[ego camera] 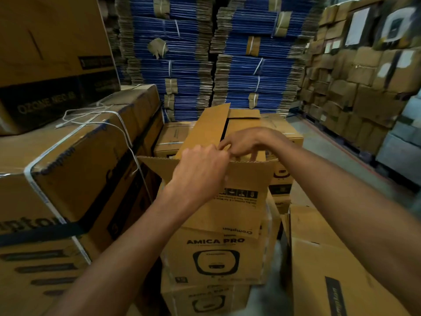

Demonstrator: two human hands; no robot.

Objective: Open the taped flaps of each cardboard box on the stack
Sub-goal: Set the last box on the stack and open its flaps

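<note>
The top box (214,254) sits square on the box below (205,299), at the near end of the stack. One upright flap (208,130) stands tilted along the box's left edge, its long axis running away from me. The near flap (241,201) leans out toward me.

Both hands meet at the near end of the upright flap. My left hand (200,166) is the closer one, its fingers curled round the flap's near corner. My right hand (242,142) reaches in from the right with its fingers bent down over the opening, and I cannot tell whether it holds anything.

I judge the flap must swing outward to the left, away from the right hand.
</note>
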